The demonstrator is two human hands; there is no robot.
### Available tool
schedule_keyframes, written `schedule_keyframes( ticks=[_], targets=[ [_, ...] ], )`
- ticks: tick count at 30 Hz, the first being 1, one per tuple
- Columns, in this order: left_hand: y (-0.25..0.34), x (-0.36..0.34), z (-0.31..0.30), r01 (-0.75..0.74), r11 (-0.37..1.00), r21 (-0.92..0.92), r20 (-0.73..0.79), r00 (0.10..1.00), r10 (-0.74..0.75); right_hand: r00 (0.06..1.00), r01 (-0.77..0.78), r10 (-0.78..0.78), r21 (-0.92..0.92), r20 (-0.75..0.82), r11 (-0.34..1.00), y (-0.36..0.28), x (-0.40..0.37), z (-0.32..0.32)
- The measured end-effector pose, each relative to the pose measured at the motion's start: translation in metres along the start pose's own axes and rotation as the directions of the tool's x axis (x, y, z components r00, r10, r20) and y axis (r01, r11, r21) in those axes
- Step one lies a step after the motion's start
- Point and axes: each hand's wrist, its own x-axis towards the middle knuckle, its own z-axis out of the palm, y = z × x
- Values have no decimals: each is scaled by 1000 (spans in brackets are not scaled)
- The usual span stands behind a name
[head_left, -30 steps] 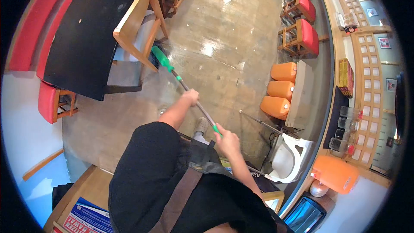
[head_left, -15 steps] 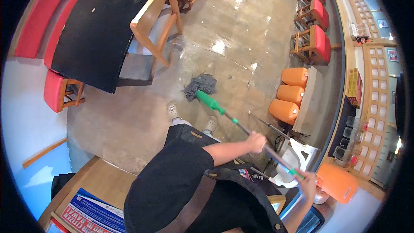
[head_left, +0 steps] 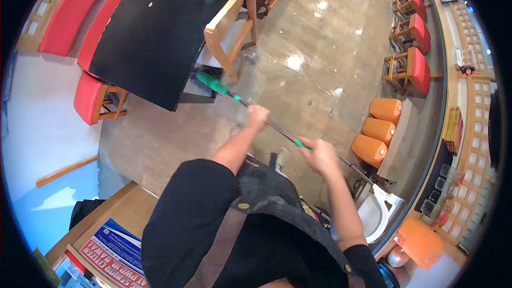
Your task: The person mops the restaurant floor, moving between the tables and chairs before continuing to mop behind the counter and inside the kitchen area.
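Observation:
A mop [head_left: 280, 129] with a dark metal pole and green fittings slants across the middle of the view. My left hand [head_left: 258, 118] is closed round the pole partway down. Higher up, near a green section of the handle, my right hand [head_left: 318, 154] grips it too. The green socket [head_left: 213, 83] at the mop's lower end is beside the black table [head_left: 154, 32] and a wooden chair [head_left: 234, 37]. Most of the grey mop head is hidden at the table's edge.
Orange jerrycans [head_left: 369, 150] stand by the counter at right, with red-seated stools [head_left: 418, 72] beyond. A white plastic frame [head_left: 381, 213] lies near my right arm. At left are a red stool [head_left: 92, 97] and a wooden desk [head_left: 128, 202] with a printed sign.
Both hands have carried the mop leftward and away from me; its head went from the open floor to the table's edge. My view has shifted too.

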Motion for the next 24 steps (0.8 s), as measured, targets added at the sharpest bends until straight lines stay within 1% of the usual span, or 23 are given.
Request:
schedule_keyframes(
  ticks=[1,2,3,4,5,6,7,8,9,10,12,13,15,16,17,18,19,20,21,22,23,24],
  targets=[
    [-38,-4,30,143,988,-57,0,990,-144,999,42,-42,17,32,999,-7,20,23],
    [-58,-17,3,145,987,-76,-1,989,-145,993,97,-101,63,60,993,-19,35,42],
    [-70,-17,-11,398,917,-22,285,882,-376,994,82,-83,20,70,996,-30,49,67],
    [-78,-24,-9,392,914,105,302,863,-405,990,61,-64,24,129,998,-47,43,61],
    [-83,-24,-10,345,937,58,285,894,-347,993,46,-51,51,107,998,-51,36,58],
    [-78,-25,-8,284,959,13,280,919,-276,996,-3,-5,83,91,997,-36,29,60],
    [-62,-22,-3,216,976,19,306,928,-212,996,2,-10,91,89,996,-20,22,64],
    [-43,-16,0,82,996,30,338,937,-88,997,3,-11,100,79,995,-3,13,66],
    [-19,-12,5,-59,998,32,374,926,42,997,-46,35,145,71,988,14,-10,50],
    [9,-12,10,-141,990,23,404,907,120,993,-115,106,192,57,975,36,-30,47],
    [76,-15,18,-111,986,-125,358,922,149,990,-132,138,232,-12,964,86,-72,46],
    [108,-18,23,-136,984,-118,451,875,175,982,-185,187,254,17,949,111,-94,50],
    [178,-32,30,-234,951,-204,500,810,306,959,-274,282,284,15,919,153,-148,46],
    [209,-42,43,-289,923,-253,507,774,381,922,-386,376,247,89,889,165,-180,22],
    [238,-54,55,-340,891,-300,511,732,451,913,-393,407,312,20,865,193,-206,39],
    [272,-67,47,-361,872,-330,542,684,488,883,-451,468,356,43,818,209,-234,46],
    [303,-80,38,-378,853,-359,570,635,521,863,-467,505,387,4,795,218,-262,54],
    [325,-94,45,-444,812,-378,595,555,581,834,-507,552,378,-13,775,221,-290,57],
    [351,-108,40,-445,781,-439,620,479,621,804,-545,594,366,-27,754,220,-317,60],
    [372,-120,44,-527,694,-491,608,364,706,771,-548,630,413,-88,728,219,-341,68],
    [386,-138,59,-514,617,-595,481,388,787,731,-547,667,463,-142,698,217,-364,76],
    [416,-141,47,-500,596,-629,527,290,799,654,-535,741,601,-150,594,213,-387,73]
  ],
)
